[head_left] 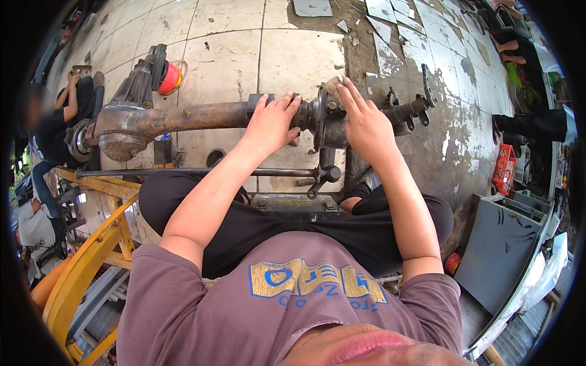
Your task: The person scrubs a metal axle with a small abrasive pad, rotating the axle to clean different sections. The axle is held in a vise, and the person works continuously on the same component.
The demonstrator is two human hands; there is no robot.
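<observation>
Across the view from 9:30 to 2 o'clock, a rust-brown axle assembly [189, 117] lies above the tiled floor [226, 64]. Left hand [273, 122], near 11:30: fingers bent over the axle tube, thumb spread; firmness of grip cannot be determined. Right hand [368, 125], between 1 and 2 o'clock: fingers extended, fingertips at a tan piece [334, 89] beside the hub; grasp cannot be determined. Slender rod [201, 172]: toward 9 o'clock. Yellow frame [85, 262]: 8 o'clock. Red crate [504, 168]: 3 o'clock.
</observation>
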